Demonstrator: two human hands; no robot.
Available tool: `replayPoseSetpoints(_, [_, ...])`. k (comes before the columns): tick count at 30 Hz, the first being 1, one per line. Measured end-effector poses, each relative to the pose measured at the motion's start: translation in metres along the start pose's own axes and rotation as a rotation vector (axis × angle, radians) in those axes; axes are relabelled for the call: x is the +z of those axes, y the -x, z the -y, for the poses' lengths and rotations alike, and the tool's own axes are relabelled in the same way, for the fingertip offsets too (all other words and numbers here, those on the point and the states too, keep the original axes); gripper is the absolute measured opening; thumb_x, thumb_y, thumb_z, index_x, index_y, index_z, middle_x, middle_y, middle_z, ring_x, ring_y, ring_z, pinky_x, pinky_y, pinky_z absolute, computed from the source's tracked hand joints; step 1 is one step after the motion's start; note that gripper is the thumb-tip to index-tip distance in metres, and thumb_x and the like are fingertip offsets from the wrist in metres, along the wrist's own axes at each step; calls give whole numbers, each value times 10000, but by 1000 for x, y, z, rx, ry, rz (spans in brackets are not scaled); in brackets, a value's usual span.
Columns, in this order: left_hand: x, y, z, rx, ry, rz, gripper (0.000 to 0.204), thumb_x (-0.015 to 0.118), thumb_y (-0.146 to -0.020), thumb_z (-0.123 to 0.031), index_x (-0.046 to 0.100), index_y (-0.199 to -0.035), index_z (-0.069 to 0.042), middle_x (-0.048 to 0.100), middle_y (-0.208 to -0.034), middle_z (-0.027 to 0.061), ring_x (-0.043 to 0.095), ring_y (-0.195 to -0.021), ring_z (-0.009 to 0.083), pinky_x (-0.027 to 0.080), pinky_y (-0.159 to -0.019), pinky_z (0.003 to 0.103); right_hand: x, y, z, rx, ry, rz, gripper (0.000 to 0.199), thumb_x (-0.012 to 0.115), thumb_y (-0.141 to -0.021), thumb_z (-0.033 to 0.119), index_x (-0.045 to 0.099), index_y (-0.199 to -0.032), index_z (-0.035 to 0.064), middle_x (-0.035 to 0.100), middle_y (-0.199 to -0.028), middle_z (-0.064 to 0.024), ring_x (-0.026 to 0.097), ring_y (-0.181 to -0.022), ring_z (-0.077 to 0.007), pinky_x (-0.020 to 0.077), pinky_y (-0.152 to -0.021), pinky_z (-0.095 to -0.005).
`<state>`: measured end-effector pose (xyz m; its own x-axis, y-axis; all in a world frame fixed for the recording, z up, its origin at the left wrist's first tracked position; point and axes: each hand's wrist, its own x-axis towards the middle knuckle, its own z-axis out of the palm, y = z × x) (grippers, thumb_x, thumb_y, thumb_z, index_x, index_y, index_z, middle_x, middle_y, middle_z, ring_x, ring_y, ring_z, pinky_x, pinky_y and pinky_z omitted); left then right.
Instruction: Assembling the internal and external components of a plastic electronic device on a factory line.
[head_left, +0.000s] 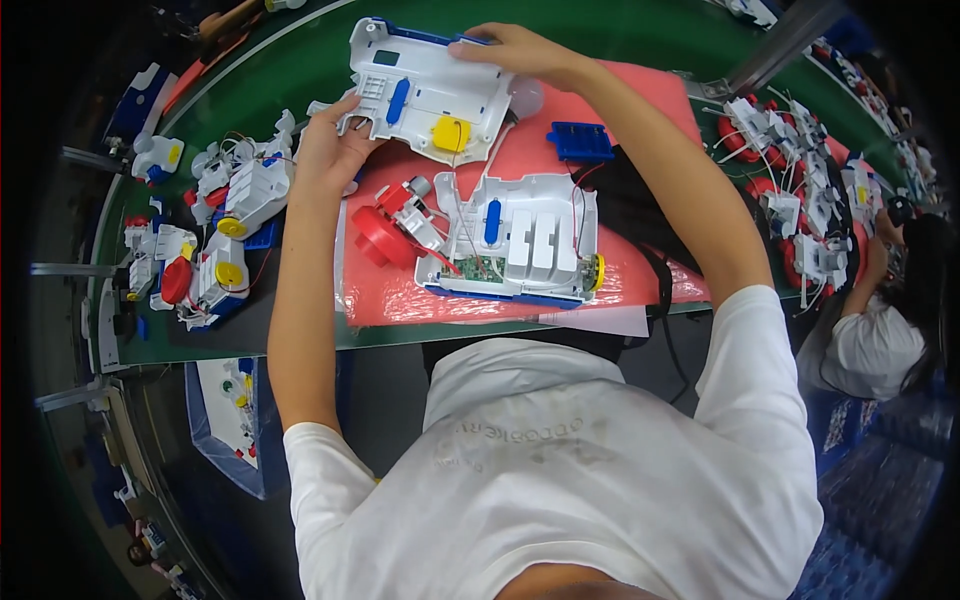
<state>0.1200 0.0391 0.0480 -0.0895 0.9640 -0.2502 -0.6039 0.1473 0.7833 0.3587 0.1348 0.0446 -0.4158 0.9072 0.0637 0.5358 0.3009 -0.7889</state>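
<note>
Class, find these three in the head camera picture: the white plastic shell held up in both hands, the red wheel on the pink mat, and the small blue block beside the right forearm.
white plastic shell [425,95], head view, on its flat middle panel.
red wheel [376,237], head view, on its round face.
blue block [581,141], head view, on its top.

A green tabletop curved across the scene, with a red mat lying on it. Metal brackets lined its left edge. Beneath it, the floor was dark grey. Blue crates stood at lower right. Lighting was bright and even.
</note>
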Motion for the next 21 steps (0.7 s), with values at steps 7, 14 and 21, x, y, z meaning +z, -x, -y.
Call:
replayPoseSetpoints(7, [22, 19, 1, -9, 64, -73, 365, 521, -890, -52, 446, -1232, 50, 471, -1232, 212, 512, -1137, 327, 418, -977, 477, -38, 36, -37, 54, -454, 591, 846, 681, -717, 417, 352, -1392, 28, 379, -1405, -160, 380, -1280, -289, 236, -1099, -359])
replayPoseSetpoints(14, [12, 19, -11, 29, 125, -101, 349, 479, -894, -36, 455, -1237, 25, 443, -1244, 181, 491, -1166, 328, 387, -994, 537, -42, 49, -33, -207, 66, 599, 814, 754, -665, 297, 406, -1340, 3, 495, -1291, -165, 469, -1199, -256, 351, -1020, -340])
replayPoseSetpoints(21, [1, 19, -8, -2, 278, -181, 305, 480, -902, -52, 459, -1197, 24, 419, -1257, 189, 454, -1208, 356, 376, -1002, 565, -36, 81, -2, -338, 124, 180, 592, 750, -672, 229, 550, -1199, 47, 595, -1139, -135, 574, -1041, -247, 452, -913, -341])
